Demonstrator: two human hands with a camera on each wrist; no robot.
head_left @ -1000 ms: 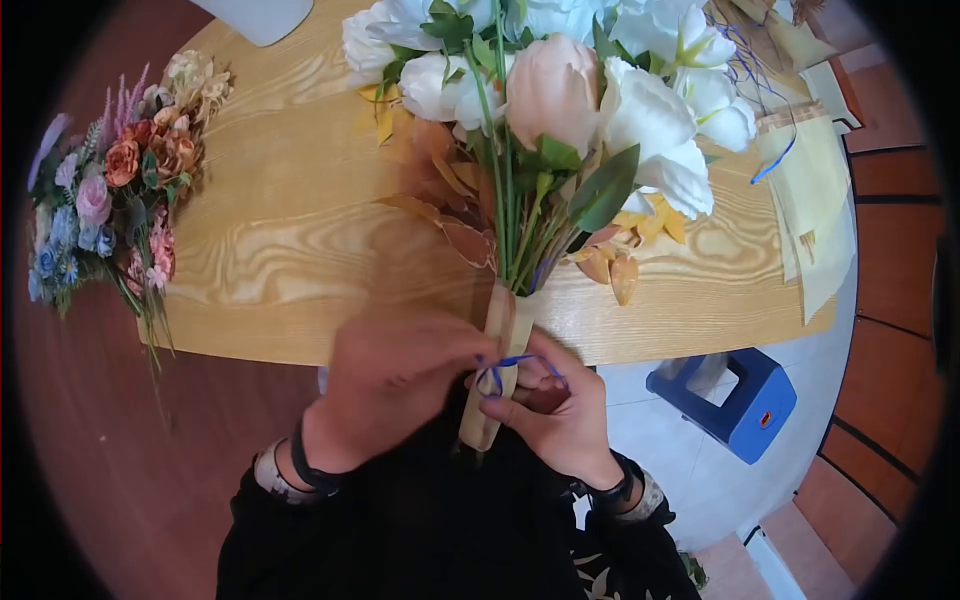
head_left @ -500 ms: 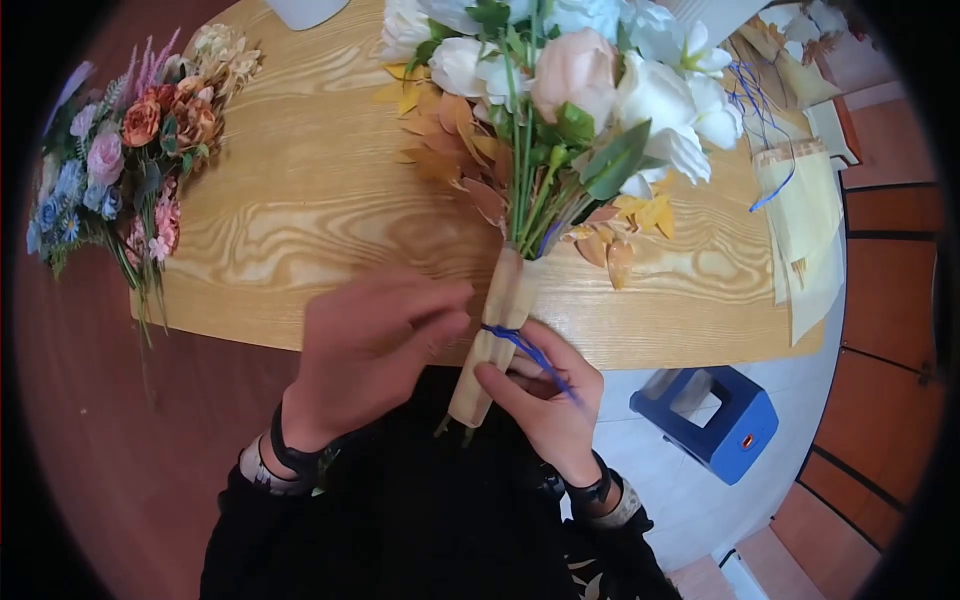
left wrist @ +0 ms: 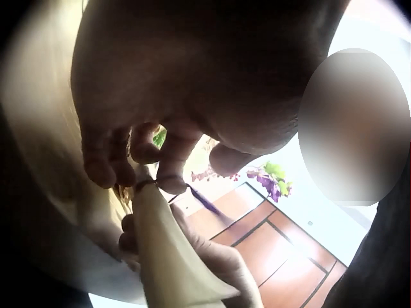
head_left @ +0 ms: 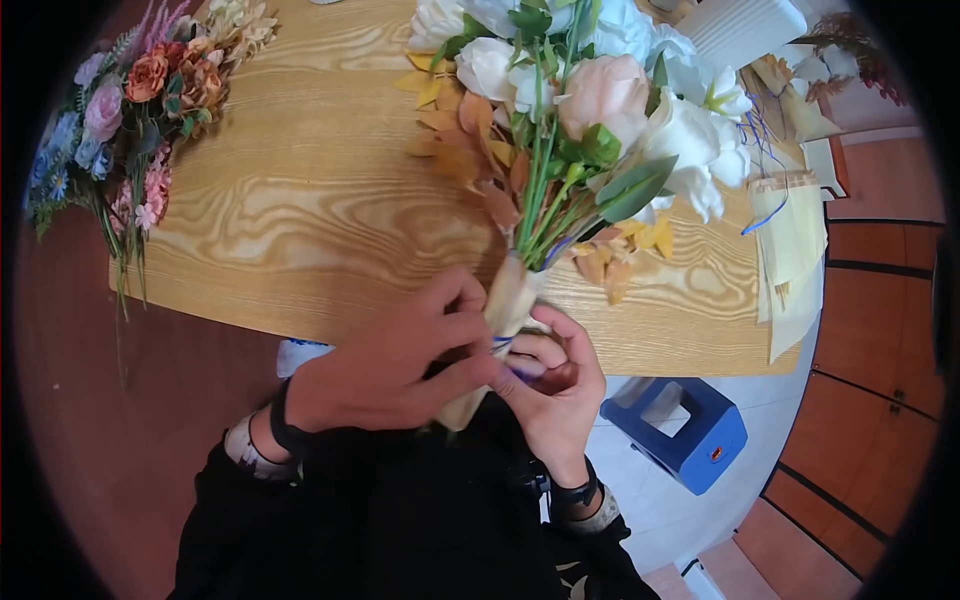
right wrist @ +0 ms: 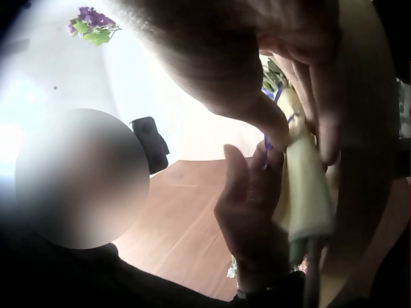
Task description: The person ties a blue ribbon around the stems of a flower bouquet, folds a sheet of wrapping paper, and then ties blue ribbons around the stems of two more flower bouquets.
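A bouquet of artificial flowers (head_left: 605, 95), white and pale pink with green and orange leaves, leans over the table edge, its stems bound in a cream paper wrap (head_left: 512, 290). My right hand (head_left: 555, 395) grips this wrap from the right, thumb in front. A thin blue ribbon (head_left: 502, 340) circles the wrap between my hands. With curled fingers at the wrap's left side, my left hand (head_left: 400, 360) pinches the ribbon. In the left wrist view the ribbon (left wrist: 209, 204) runs across a left fingertip and trails off. Stem ends poke from the wrap (right wrist: 308, 192) in the right wrist view.
Other artificial flowers (head_left: 150, 90) lie at the table's left edge, stems overhanging. Cream paper sheets (head_left: 790, 240) and loose blue ribbon (head_left: 765, 140) are at the right. A white ribbed container (head_left: 740, 35) stands behind the bouquet. Below the wooden table (head_left: 300, 200) is a blue stool (head_left: 690, 430).
My left hand drew away from the wrap, then came back to the ribbon. The ribbon's loose end, earlier hanging over my right hand, is now mostly hidden between the hands. The head view has shifted.
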